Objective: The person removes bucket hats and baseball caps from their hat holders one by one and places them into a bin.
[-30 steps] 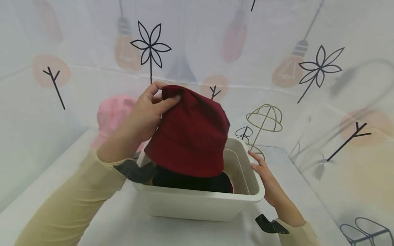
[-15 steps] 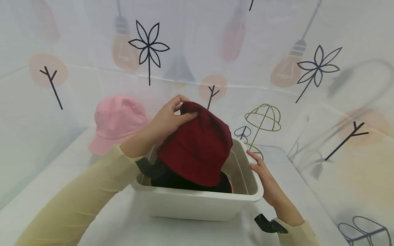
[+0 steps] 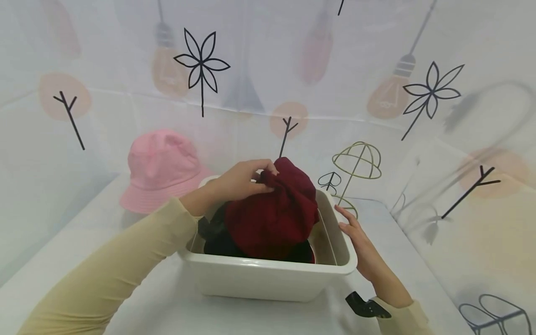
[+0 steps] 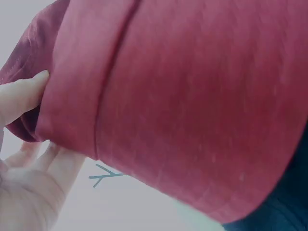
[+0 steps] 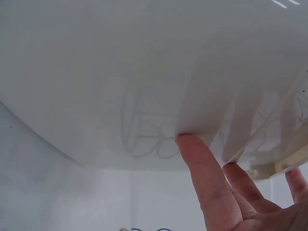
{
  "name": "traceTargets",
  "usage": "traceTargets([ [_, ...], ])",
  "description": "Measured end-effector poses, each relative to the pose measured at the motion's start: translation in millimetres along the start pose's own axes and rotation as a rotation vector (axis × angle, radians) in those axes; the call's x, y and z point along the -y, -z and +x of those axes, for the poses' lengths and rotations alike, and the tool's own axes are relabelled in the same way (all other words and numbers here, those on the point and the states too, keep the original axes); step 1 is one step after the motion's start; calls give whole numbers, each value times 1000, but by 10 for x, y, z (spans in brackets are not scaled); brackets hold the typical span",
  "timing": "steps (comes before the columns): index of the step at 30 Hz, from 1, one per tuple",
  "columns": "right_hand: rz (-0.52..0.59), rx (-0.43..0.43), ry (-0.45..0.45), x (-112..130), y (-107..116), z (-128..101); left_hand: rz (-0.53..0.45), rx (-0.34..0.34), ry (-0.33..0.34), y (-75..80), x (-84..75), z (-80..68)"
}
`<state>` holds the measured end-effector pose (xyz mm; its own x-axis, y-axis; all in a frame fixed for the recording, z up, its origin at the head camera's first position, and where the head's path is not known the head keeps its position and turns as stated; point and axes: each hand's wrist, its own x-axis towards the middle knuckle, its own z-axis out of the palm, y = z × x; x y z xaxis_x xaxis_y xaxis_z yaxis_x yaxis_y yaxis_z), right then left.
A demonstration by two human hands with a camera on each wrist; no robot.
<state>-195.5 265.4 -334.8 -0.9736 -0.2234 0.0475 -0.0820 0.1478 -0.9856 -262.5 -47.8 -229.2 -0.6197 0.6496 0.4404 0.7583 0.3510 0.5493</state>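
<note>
A dark red bucket hat (image 3: pixel 272 218) is pinched at its crown by my left hand (image 3: pixel 240 180); in the left wrist view the thumb presses into the red cloth (image 4: pixel 192 96). The hat sits low inside a white plastic bin (image 3: pixel 268 279), over a black hat (image 3: pixel 219 244) that is partly covered. My right hand (image 3: pixel 358 239) rests against the bin's right side. In the right wrist view, fingertips of the right hand (image 5: pixel 240 197) touch the bin's smooth outer wall (image 5: pixel 96 86), close below its rim.
A pink bucket hat (image 3: pixel 161 163) stands on the white-covered table (image 3: pixel 146 302), left of and behind the bin. Behind the table hangs a white cloth (image 3: pixel 251 56) printed with flowers, bulbs and twigs. It also lines the right side.
My left hand has lowered the red hat and shifted it right, deeper into the bin, and its crown has crumpled. The pink hat shows more fully. My right hand stays at the bin.
</note>
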Motion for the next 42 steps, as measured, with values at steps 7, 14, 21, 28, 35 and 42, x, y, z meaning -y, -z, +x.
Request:
traceTargets([
  [7,9,15,18,-5,-1,14,158,294,-96,-155,33,-34],
  [14,16,28,30,-25,-4,34,401,598,-51,-245,9,-58],
  [21,20,28,20,-40,-8,20,592,843,96,-413,90,-25],
  [28,35,40,26,-45,-12,24,784,902,140,-556,203,28],
  [35,58,25,39,-57,9,22,856,917,254,-664,317,43],
  [42,40,39,34,-66,37,6,843,964,280,-669,257,110],
])
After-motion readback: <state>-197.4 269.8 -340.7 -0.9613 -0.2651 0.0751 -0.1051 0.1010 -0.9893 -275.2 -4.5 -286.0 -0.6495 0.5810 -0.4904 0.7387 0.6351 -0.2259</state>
